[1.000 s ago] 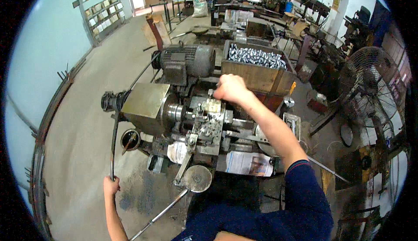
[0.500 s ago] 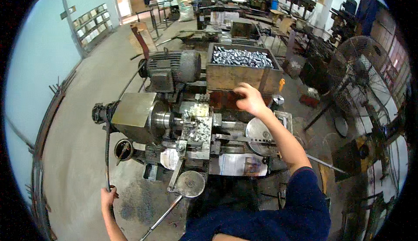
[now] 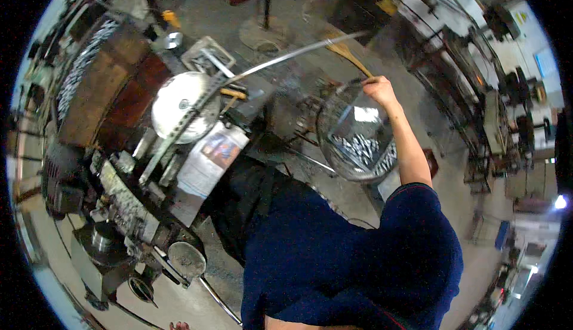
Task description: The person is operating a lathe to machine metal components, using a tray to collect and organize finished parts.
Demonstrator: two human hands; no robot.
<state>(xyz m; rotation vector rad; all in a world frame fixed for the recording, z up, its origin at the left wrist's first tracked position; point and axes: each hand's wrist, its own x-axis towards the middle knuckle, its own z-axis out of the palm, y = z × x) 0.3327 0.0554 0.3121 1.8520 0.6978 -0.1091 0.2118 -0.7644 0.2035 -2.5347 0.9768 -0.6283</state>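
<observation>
My right hand (image 3: 380,91) is closed on the end of a tan stick with a flared, brush-like tip (image 3: 339,46), over the rim of a round tub (image 3: 323,142). In the tub sits a dark rectangular tray (image 3: 338,128) with many small shiny metal pieces (image 3: 364,150). Only the fingertips of my left hand (image 3: 179,326) show at the lower edge, near a dark rod; their grip is hidden. A lathe-like machine (image 3: 128,199) stands to my left, with a round metal disc (image 3: 179,108) and a long perforated lever (image 3: 190,115).
A wooden box (image 3: 107,73) of shiny metal parts stands beyond the machine at left. Printed paper (image 3: 212,160) lies along the machine's near side. A long metal bar (image 3: 292,55) sticks out over the floor. More machines (image 3: 492,133) line the right side.
My view has swung to the right, bringing the tub into sight. My right hand has gone from above the machine to the stick, now gripped. My left hand has slipped mostly out of view.
</observation>
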